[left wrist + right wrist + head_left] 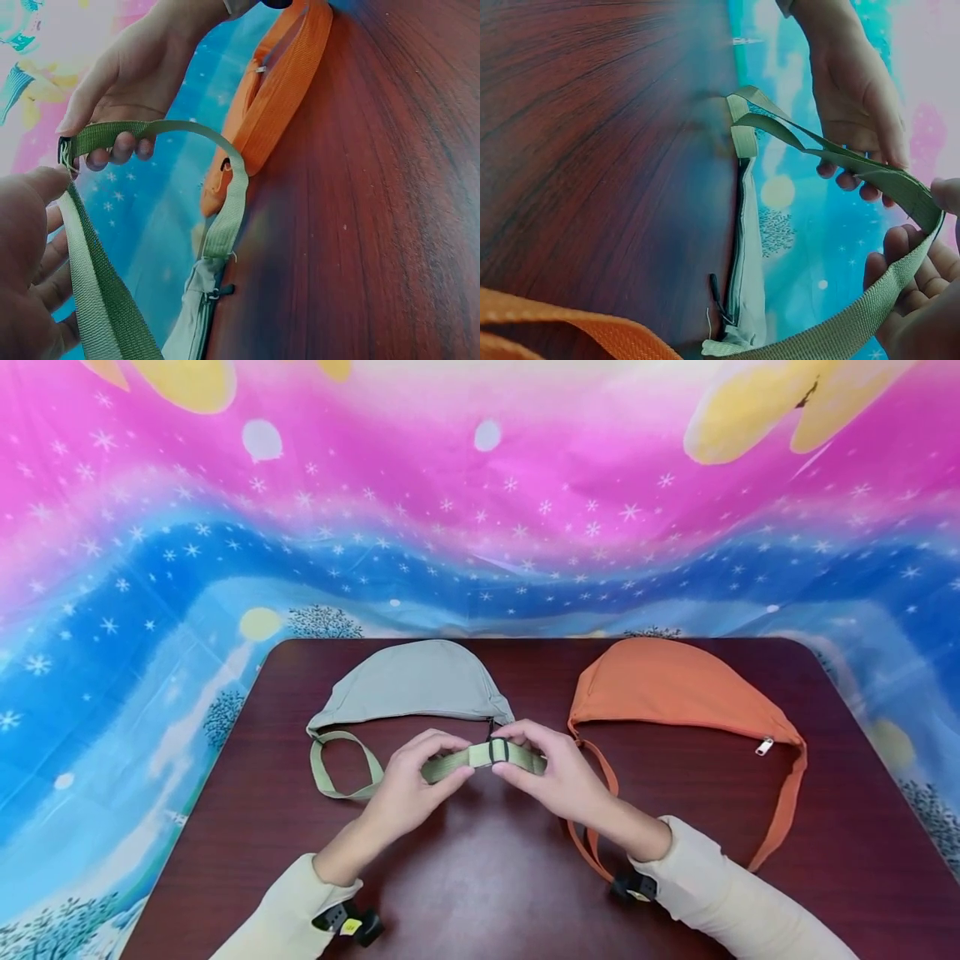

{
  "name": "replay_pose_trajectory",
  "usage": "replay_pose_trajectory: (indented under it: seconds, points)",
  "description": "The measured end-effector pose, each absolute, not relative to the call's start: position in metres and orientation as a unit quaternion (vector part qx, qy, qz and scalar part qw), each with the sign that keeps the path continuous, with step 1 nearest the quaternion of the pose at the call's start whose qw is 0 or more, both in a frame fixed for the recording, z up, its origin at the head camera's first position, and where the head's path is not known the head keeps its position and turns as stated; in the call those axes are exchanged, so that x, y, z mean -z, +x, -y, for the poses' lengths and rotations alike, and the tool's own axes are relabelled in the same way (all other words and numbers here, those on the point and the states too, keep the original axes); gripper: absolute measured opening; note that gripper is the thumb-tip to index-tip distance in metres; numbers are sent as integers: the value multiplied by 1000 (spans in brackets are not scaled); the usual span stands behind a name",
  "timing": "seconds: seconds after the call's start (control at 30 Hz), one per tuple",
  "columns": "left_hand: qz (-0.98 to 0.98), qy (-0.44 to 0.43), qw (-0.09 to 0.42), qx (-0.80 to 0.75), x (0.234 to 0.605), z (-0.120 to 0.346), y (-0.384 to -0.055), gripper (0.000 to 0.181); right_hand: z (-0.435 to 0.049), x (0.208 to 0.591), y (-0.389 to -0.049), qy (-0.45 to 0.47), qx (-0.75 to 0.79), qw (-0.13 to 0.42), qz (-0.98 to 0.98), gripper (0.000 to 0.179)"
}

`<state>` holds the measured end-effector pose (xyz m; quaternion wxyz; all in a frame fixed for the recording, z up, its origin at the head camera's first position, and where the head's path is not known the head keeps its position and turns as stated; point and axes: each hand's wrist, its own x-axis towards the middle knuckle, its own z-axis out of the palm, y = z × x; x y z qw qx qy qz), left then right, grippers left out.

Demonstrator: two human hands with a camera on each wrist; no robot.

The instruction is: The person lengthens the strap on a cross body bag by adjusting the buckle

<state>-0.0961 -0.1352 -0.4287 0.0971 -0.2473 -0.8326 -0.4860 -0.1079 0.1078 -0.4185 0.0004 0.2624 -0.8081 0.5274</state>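
Observation:
A pale grey-green waist bag (420, 681) lies flat on the table, its green webbing strap (348, 760) looping toward me. Over the table in front of it, both hands hold that strap up at a black slide buckle (498, 750). My left hand (408, 781) pinches the webbing just left of the buckle between thumb and fingers. On the other side, my right hand (558, 768) pinches the strap at the buckle's right edge. In the left wrist view the strap (236, 187) curves from the right hand down to the bag's end, near a black zipper pull (223, 291).
An orange waist bag (667, 681) lies to the right, its orange strap (783, 810) running toward the front, partly under the right forearm. The dark reddish wooden table (465, 893) has a patterned cloth backdrop (465, 527) behind it.

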Motion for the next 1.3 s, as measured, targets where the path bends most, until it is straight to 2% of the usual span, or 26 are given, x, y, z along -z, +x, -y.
replay_pose_trajectory:
  seconds: [0.63,1.07,1.3]
  points:
    - [802,-250,181,512,423,132,-103,28,-103,415,-110,240,-590,-3,771,33]
    - [800,-260,178,510,422,133,-104,28,-104,415,-109,239,-583,1,777,33]
    - [795,-275,176,511,419,132,-105,22,-103,413,-110,242,-584,1,775,32]
